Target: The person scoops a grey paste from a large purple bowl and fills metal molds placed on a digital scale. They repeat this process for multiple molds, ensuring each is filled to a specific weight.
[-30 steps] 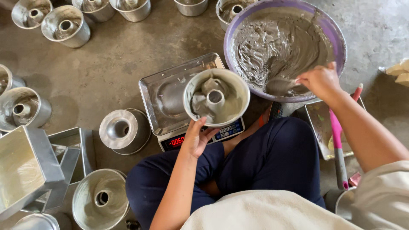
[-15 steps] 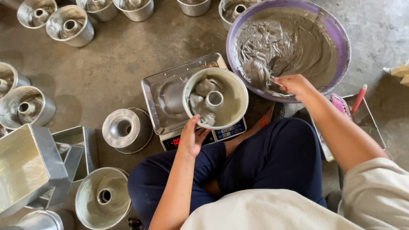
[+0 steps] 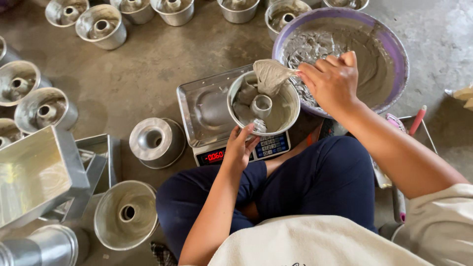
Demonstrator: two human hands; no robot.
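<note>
A round metal tube cake pan [image 3: 286, 114] stands on a digital kitchen scale [image 3: 207, 111] on the floor, partly filled with grey batter. My left hand [image 3: 240, 147] grips the pan's near rim. My right hand [image 3: 332, 81] holds a scraper [image 3: 270, 75] loaded with grey batter, tilted over the pan's far side. Just behind sits a large purple bowl [image 3: 394, 49] holding more of the grey batter. My legs in dark blue trousers are folded beside the scale.
Several empty metal tube pans [image 3: 156, 142] lie around on the concrete floor at left and along the top. Rectangular metal tins [image 3: 34, 175] are stacked at lower left. A pink-handled tool [image 3: 418, 119] lies at right, near a wire rack.
My right hand has come out of the purple bowl with a scoop of batter and moved left over the pan on the scale. The left hand stays on the pan's rim.
</note>
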